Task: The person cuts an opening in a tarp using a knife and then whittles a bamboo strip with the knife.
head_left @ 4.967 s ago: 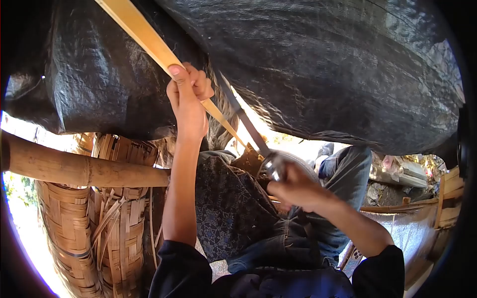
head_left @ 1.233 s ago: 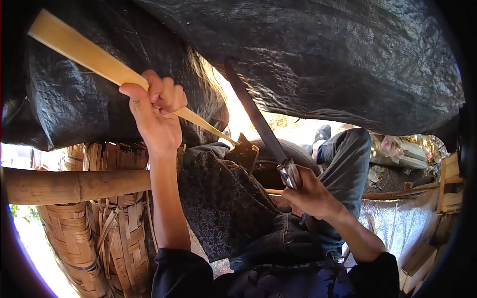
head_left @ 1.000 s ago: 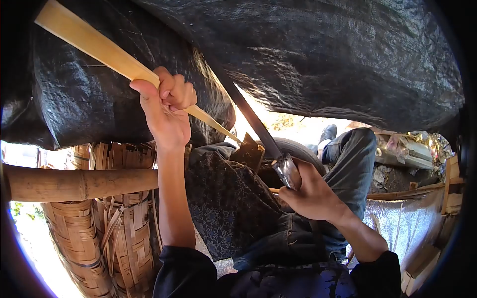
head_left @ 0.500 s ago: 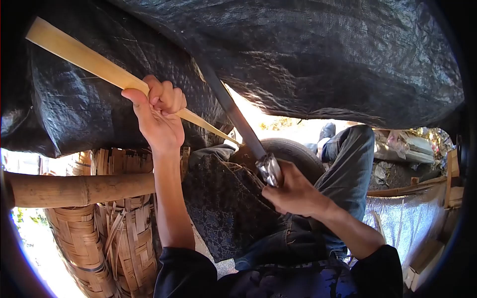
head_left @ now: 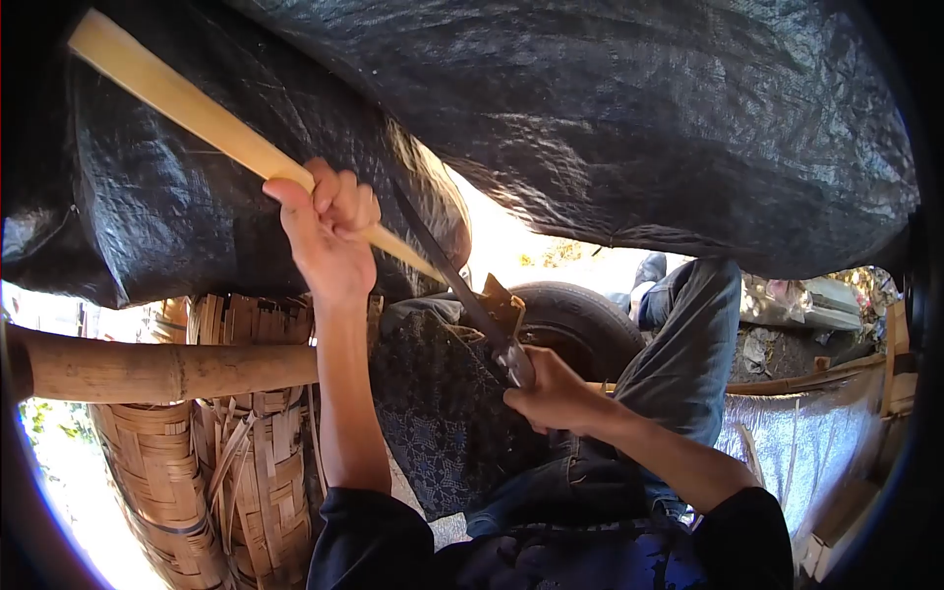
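My left hand [head_left: 329, 216] is closed around a long, flat, pale bamboo strip [head_left: 187, 103], with the thumb lying along it. The strip slants from the upper left down toward the right, where its lower part passes at the blade. In my right hand [head_left: 556, 393] is the handle of a long machete [head_left: 447, 265], its dark blade pointing up and left across the strip. Whether blade and strip touch is unclear. Behind the machete, a brown piece [head_left: 503, 307] rests by a tyre [head_left: 580, 310]. A dark patterned cloth [head_left: 433, 423] covers part of my lap.
Black plastic sheeting [head_left: 669, 128] hangs across the upper view. At left, a thick bamboo pole [head_left: 177, 372] runs in front of woven bamboo rolls [head_left: 162, 472]. My jeans-clad leg [head_left: 688, 334] extends beside the tyre. Wooden pieces [head_left: 841, 521] lie at the right edge.
My left hand and the strip have shifted slightly right, and the strip slants more steeply. The machete has turned to show a narrower blade, its tip lower. The brown piece now shows clearly.
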`<state>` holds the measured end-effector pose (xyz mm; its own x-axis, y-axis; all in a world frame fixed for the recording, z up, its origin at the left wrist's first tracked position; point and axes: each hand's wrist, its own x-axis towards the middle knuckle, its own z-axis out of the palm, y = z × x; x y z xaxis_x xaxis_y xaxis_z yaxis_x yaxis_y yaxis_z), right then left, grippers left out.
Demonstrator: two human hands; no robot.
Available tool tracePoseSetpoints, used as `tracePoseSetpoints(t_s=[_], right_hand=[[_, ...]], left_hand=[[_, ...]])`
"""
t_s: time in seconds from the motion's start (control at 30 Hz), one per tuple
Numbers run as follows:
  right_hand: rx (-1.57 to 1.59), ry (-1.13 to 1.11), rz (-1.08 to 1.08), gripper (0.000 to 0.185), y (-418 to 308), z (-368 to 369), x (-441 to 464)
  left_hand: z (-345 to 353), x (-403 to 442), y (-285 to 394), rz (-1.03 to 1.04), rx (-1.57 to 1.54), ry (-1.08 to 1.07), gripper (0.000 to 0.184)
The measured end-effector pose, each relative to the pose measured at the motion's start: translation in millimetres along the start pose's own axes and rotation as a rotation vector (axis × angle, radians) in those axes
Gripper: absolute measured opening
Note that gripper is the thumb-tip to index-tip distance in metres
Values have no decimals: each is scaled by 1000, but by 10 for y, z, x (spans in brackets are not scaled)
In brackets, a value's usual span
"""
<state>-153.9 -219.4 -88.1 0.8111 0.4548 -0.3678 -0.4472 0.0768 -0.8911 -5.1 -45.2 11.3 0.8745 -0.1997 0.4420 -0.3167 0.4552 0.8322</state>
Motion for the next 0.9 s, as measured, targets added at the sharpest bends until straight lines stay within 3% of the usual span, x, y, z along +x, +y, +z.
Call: tracePoseSetpoints(t_s=[0.13, 0.2, 0.27, 0.4, 0.47, 0.6, 0.7, 0.8, 0.9], right_hand=[[63, 14, 163, 29, -71, -137, 31], [-14, 60, 21, 23, -301, -167, -73], [-76, 39, 28, 23, -432, -166, -104], [92, -25, 48, 20, -115, -51, -1], [-30, 2, 132, 22, -195, -46, 27], [-31, 26, 18, 31, -507, -190, -65], [-72, 69, -49, 25, -455, -66, -99], [-93, -11, 122, 29, 30, 41, 47], [-113, 48, 27, 24, -137, -108, 28]], left_hand=[[-3, 8, 20, 0, 15, -1, 47], [-37, 24, 16, 15, 34, -6, 47], [-48, 44, 24, 3, 13, 15, 47], [-55, 40, 24, 8, 13, -31, 47], [-153, 54, 57, 18, -18, -60, 46], [-46, 22, 42, -2, 47, 47, 50], [-61, 34, 34, 13, 12, 10, 47], [-79, -10, 54, 13, -21, -23, 45], [-60, 8, 57, 10, -29, -24, 45]])
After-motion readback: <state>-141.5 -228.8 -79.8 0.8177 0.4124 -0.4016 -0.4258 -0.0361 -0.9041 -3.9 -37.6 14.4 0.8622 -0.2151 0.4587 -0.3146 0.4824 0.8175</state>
